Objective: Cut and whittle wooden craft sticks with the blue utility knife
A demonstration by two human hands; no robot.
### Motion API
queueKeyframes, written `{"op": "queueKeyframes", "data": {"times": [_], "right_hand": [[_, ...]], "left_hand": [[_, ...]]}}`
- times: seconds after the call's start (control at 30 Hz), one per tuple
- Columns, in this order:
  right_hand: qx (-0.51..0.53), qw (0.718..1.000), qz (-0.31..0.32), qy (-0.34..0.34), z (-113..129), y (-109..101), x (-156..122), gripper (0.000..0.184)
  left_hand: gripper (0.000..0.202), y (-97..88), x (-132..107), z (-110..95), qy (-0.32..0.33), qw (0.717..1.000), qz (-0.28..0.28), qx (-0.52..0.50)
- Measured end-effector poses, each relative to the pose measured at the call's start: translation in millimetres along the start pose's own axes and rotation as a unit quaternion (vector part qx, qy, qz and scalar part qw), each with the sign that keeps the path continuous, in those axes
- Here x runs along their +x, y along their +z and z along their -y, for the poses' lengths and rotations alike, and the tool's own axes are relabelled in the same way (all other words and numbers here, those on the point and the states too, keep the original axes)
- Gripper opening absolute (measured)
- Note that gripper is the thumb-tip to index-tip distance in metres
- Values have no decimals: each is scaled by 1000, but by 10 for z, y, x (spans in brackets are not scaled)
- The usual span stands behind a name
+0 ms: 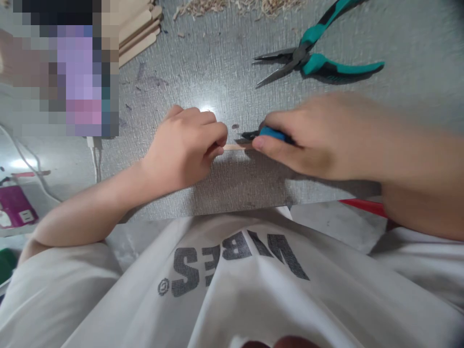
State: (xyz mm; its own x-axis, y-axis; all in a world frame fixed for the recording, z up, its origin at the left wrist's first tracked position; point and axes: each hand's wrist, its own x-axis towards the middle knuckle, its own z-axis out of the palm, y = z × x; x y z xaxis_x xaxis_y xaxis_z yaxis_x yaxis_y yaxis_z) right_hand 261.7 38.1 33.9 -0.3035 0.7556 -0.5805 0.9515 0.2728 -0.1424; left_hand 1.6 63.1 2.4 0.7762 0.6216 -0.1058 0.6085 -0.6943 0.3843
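Note:
My left hand (190, 145) is closed, its fingers pinching one end of a thin wooden craft stick (237, 147) just above the table. The stick runs right, towards my right hand (308, 137), whose thumb lies at its other visible end. Wrapped in my right hand is a blue utility knife (271, 133), its dark tip pointing left and lying along the stick. Most of its handle and the exact cutting edge are hidden by the fingers. My right hand and forearm are slightly blurred.
Teal-and-black needle-nose pliers (300, 55) lie spread beyond my right hand. Wood shavings (203, 7) are scattered at the far edge, with a stack of craft sticks (141, 29) to their left. A white cable (94, 159) and a purple power strip (16, 205) are at left.

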Motion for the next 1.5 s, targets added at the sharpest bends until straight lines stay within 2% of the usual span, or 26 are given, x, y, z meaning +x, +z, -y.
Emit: {"op": "queueKeyframes", "data": {"times": [0.13, 0.3, 0.47, 0.63, 0.77, 1.2, 1.5], "right_hand": [[-68, 998, 5, 16, 98, 107, -84, 52], [-91, 996, -5, 5, 158, 182, -144, 66], [-75, 996, 30, 38, 202, 136, -129, 63], [-89, 995, 45, 23, 215, 142, -105, 71], [-76, 996, 43, 27, 215, 136, -107, 67], [-110, 988, 99, 45, 312, 19, -88, 66], [-78, 992, 82, 56, 276, 47, -69, 68]], "left_hand": [[13, 58, -17, -8, -10, 1000, -27, -9], [13, 118, -36, -18, -30, 998, -45, -20], [14, 144, -38, -45, -42, 997, -55, -25], [12, 131, -26, -51, -54, 997, -44, -33], [12, 127, -15, -41, -61, 997, -35, -41], [12, 108, 12, -106, -76, 997, -12, -10], [13, 144, 14, -89, -64, 997, -33, -19]]}}
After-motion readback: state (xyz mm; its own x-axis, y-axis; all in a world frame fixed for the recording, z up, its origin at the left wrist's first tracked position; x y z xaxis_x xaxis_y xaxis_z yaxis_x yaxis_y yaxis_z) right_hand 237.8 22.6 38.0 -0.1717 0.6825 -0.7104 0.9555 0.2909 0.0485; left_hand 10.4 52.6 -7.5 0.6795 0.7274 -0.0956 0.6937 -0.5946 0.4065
